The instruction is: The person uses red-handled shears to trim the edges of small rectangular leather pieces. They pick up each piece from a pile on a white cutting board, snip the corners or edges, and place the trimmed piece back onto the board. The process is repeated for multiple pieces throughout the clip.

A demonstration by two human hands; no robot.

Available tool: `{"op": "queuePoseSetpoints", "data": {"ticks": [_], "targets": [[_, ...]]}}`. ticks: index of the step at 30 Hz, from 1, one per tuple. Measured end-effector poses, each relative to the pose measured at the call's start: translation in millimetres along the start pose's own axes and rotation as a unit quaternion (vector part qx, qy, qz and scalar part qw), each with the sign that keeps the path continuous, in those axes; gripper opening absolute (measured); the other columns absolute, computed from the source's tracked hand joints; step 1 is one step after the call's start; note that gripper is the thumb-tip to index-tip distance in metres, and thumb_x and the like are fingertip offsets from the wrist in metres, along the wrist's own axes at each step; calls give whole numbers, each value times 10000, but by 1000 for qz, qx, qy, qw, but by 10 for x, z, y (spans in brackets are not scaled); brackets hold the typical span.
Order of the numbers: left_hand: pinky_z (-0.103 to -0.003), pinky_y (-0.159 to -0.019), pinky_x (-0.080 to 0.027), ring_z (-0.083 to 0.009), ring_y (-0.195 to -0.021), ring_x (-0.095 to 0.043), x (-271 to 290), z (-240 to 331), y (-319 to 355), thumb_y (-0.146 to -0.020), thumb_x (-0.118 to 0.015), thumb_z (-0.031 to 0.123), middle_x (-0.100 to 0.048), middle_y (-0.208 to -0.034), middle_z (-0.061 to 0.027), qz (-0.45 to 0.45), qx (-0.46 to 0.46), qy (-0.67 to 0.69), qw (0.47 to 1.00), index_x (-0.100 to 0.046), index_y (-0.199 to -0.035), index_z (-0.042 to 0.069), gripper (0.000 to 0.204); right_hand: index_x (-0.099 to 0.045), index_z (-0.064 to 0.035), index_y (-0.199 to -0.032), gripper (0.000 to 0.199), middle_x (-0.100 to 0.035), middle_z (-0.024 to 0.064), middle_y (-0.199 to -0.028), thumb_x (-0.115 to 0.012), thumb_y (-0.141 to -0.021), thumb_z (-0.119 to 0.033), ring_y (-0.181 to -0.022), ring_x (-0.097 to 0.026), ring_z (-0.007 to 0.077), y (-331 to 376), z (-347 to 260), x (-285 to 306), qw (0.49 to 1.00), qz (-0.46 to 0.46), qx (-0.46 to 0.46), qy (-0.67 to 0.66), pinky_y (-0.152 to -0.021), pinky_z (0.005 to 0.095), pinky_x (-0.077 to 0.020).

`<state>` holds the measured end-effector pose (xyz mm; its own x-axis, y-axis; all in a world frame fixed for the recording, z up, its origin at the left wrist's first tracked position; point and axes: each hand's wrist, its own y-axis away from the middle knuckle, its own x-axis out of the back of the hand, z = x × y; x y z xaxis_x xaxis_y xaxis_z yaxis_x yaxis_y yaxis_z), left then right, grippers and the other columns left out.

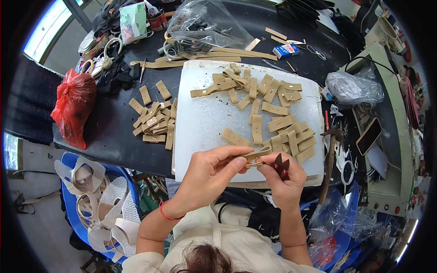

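Note:
My left hand (207, 170) pinches a folded tan strap (261, 152) above the front part of a white board (200, 136). A small gold-coloured metal fitting (253, 163) shows at the strap, between both hands. My right hand (287, 184) closes on the strap's other side with thumb and finger. A dark red thing with pointed dark ends (282, 167) sticks out from the right hand; its kind is unclear. Tan straps with metal fittings (255, 91) lie scattered on the board, several stacked at its right (293, 136). Another pile of tan straps (154, 119) lies left of the board.
A hammer (331, 139), scissors (348, 172) and a phone (369, 136) lie to the right. At left stand a red plastic bag (73, 107) and a blue tub (67, 182) of cream shoe parts. Long tan strips (218, 54) and a clear bag (205, 22) lie behind the board.

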<state>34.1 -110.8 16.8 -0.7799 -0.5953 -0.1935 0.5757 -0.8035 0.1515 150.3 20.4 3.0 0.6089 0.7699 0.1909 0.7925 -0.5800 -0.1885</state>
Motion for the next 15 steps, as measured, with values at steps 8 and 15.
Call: {"op": "queuePoseSetpoints", "data": {"ticks": [8, 15], "targets": [[-258, -768, -519, -145, -852, -642, 26, -49, 38, -892, -528, 37, -656, -949, -130, -13, -29, -21, 999, -592, -1098, -52, 233, -636, -19, -890, 101, -555, -43, -680, -675, -798, -21, -556, -396, 14, 45, -36, -23, 998, 21, -56, -6, -485, 170, -310], [-260, -733, -523, -148, -823, -648, 42, -47, 30, -857, -581, 38, -669, -909, -120, -29, -91, -66, 993, -616, -1068, -20, 222, -588, -9, -921, 97, -540, -41, -697, -631, -834, -15, -578, -413, 15, 45, -60, -65, 996, 24, -71, -57, -500, 168, -327]]}}
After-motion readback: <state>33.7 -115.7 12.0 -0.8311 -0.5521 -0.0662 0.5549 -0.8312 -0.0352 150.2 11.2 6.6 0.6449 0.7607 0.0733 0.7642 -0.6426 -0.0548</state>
